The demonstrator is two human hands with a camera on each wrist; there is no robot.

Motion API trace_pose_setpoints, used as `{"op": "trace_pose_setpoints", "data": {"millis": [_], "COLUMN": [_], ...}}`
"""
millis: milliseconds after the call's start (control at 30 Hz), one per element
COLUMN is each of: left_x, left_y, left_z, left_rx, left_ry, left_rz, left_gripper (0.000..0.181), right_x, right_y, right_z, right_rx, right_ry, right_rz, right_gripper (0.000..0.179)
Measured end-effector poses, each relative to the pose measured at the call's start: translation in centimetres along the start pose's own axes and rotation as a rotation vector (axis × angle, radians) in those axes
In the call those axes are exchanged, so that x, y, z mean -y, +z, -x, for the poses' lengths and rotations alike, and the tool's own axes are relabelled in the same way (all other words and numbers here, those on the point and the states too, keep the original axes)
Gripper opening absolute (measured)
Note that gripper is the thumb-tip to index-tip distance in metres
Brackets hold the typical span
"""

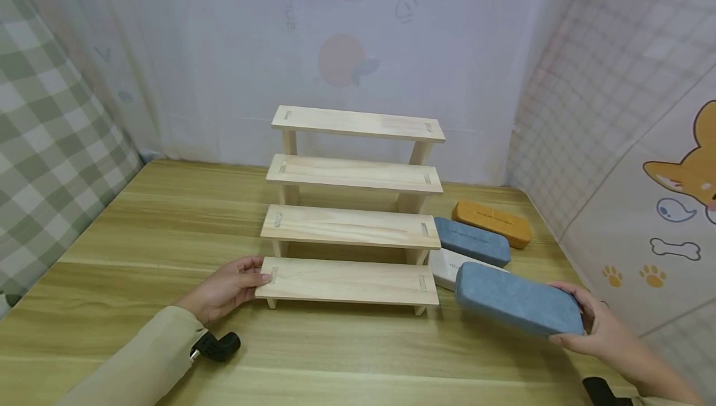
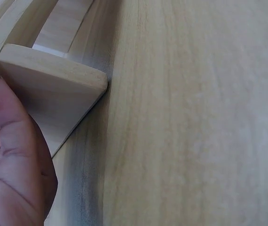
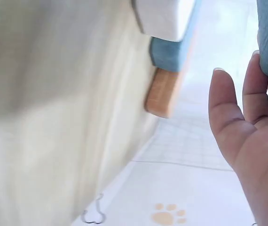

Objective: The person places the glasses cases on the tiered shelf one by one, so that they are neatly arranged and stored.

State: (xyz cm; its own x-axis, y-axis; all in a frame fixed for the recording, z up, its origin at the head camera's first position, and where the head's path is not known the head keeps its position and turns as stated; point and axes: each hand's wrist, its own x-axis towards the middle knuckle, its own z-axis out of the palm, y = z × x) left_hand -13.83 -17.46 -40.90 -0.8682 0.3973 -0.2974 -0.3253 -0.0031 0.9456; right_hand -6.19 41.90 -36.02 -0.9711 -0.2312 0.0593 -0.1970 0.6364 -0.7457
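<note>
A four-step wooden display stand (image 1: 347,281) is set on the table. At the left end of its lowest step, my left hand (image 1: 226,288) grips the board's edge; the left wrist view has the thumb against the wood beside the side support (image 2: 49,89). To the right of the stand, my right hand (image 1: 598,325) holds a blue glasses case (image 1: 517,300) by its right end, tilted and raised above the table. The right wrist view shows only a corner of this case, with part of the hand (image 3: 261,146) hidden.
Beside the stand's right side lie a white case (image 1: 444,266), another blue case (image 1: 472,241) and an orange case (image 1: 492,222), in a row going back. The held case partly covers the white one. Cloth hangs behind the wood-grain table (image 1: 140,226) and along both sides.
</note>
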Motion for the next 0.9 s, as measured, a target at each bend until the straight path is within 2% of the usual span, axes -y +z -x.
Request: {"op": "trace_pose_setpoints", "data": {"millis": [367,433,667,800,900], "left_x": [0.0,0.0,0.1,0.1,0.1], "left_y": [0.0,-0.1,-0.3,-0.3,-0.2], "left_z": [0.0,0.0,0.0,-0.1,-0.2], "left_rx": [0.008,0.009,0.008,0.003,0.013], "left_ry": [-0.004,-0.003,-0.006,-0.013,-0.005], "left_rz": [-0.001,0.0,0.009,0.019,0.022], "left_gripper": [0.071,0.071,0.074,0.073,0.07], "right_x": [2.8,3.5,6.4,8.2,9.5], "right_y": [-2.2,-2.6,-3.6,-4.0,-4.2], "right_z": [-2.9,-3.7,-7.3,-9.5,-10.8], "right_rx": [-0.027,-0.02,0.006,0.045,0.068], "right_ry": [-0.1,-0.113,-0.17,-0.199,-0.21], "right_rz": [-0.054,-0.085,-0.077,-0.155,-0.173], "right_gripper": [0.083,0.082,0.078,0.074,0.071]}}
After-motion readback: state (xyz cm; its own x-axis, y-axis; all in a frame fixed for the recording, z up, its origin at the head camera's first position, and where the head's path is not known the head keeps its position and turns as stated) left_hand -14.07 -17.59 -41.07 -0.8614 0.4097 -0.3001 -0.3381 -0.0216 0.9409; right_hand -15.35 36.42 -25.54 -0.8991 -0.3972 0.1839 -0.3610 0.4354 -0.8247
